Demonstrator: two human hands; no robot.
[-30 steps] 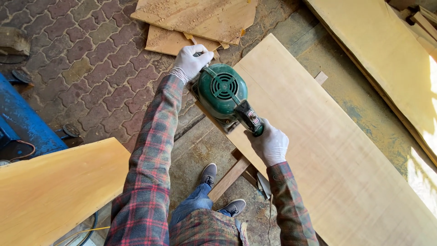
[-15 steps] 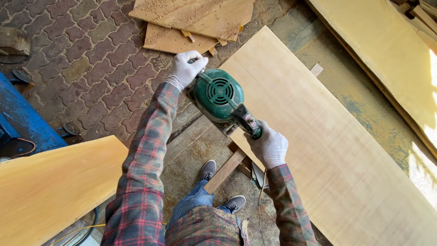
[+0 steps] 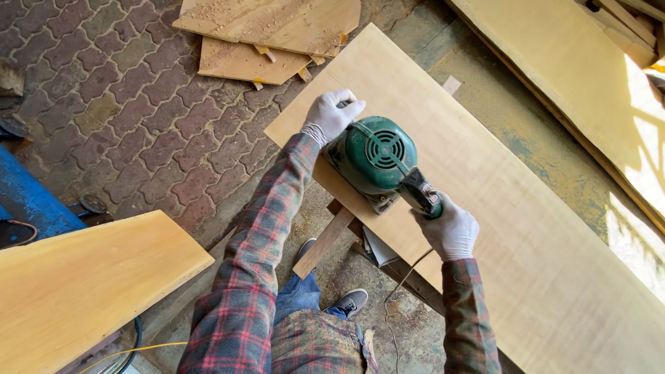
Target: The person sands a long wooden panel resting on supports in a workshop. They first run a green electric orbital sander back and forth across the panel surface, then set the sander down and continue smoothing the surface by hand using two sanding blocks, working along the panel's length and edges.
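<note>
The green sander [image 3: 374,158], gripped front and rear by the left hand [image 3: 331,114] and right hand [image 3: 451,228], fingers wrapped tight, has travelled from the pale board [image 3: 512,208]'s edge inward toward frame centre, so sanding is advancing.

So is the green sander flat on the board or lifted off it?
Flat: the green sander sits base-down on the long board, held by both gloved hands.

An outdoor woodworking yard: large wooden boards [image 3: 485,187] on trestles, offcuts [image 3: 270,28] dusted with sawdust on a brick-paved floor [image 3: 131,104], and a green sander [image 3: 377,156].
</note>
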